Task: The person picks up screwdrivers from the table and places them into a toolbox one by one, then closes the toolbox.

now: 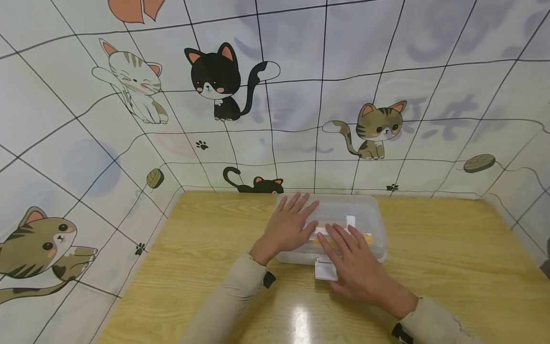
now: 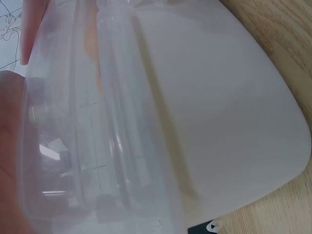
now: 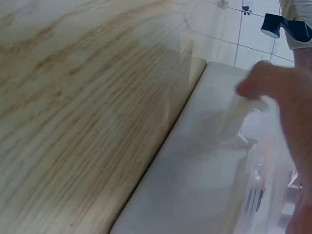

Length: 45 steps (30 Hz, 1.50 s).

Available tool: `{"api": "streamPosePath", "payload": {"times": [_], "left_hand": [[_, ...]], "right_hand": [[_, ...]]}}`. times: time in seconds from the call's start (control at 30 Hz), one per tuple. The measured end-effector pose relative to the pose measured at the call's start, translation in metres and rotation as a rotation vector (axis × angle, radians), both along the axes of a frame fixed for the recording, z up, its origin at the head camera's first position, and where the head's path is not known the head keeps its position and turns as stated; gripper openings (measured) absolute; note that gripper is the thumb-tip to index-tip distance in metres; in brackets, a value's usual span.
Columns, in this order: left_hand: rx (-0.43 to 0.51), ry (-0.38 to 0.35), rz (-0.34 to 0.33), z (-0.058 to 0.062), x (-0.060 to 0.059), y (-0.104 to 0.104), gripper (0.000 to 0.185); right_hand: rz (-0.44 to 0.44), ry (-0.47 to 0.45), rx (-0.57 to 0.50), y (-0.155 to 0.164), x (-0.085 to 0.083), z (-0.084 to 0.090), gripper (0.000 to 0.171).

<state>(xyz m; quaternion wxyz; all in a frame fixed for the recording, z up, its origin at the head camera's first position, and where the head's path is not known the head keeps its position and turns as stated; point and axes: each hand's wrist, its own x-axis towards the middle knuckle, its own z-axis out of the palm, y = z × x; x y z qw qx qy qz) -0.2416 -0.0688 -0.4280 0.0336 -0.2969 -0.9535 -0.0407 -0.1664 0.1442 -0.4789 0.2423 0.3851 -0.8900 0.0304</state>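
A translucent plastic box (image 1: 343, 205) with a clear lid sits on the table against the back wall. My left hand (image 1: 285, 229) rests on the left part of the lid, its fingers spread and straight. My right hand (image 1: 361, 270) lies over the lid's front right, fingers extended across it. In the right wrist view, the right thumb (image 3: 253, 85) is right at a white latch (image 3: 239, 119), which stands out from the box's front. Through the lid a yellow thing (image 1: 368, 239) shows, partly hidden by the right fingers.
The wood-grain table (image 1: 451, 267) extends to both sides of the box. Behind it rises a white cloth wall (image 1: 296, 110) with grid lines and printed cats. A similar cloth side (image 1: 99, 167) stands at the left.
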Motion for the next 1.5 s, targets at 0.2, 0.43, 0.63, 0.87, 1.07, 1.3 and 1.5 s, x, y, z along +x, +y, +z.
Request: {"api": "streamPosePath", "payload": {"times": [0.2, 0.43, 0.63, 0.87, 1.07, 1.3, 1.5], "left_hand": [[-0.003, 0.002, 0.006, 0.0007, 0.0002, -0.0009, 0.055], [-0.001, -0.001, 0.013, -0.0007, 0.0005, -0.0013, 0.055], [0.008, 0.002, 0.006, -0.0023, -0.0005, -0.0007, 0.055], [0.012, 0.002, 0.009, -0.0027, 0.0, -0.0008, 0.055], [0.013, 0.003, 0.012, -0.0028, 0.0, -0.0005, 0.055], [0.013, 0.006, 0.015, -0.0034, -0.0013, 0.0001, 0.055], [0.014, 0.016, 0.015, -0.0031, -0.0014, 0.0003, 0.054]], "right_hand": [[0.059, 0.033, -0.039, 0.0011, 0.0001, 0.0016, 0.077], [0.08, 0.031, -0.076, -0.0002, 0.0004, 0.0026, 0.056], [0.087, 0.027, -0.061, 0.0015, 0.0018, 0.0029, 0.057], [0.102, 0.054, -0.06, 0.0037, 0.0, -0.0009, 0.058], [0.098, 0.06, -0.072, 0.0032, -0.0011, -0.0015, 0.055], [0.098, 0.06, -0.095, 0.0028, -0.003, -0.0039, 0.054], [0.097, 0.079, -0.101, 0.0024, -0.0036, -0.0046, 0.057]]}}
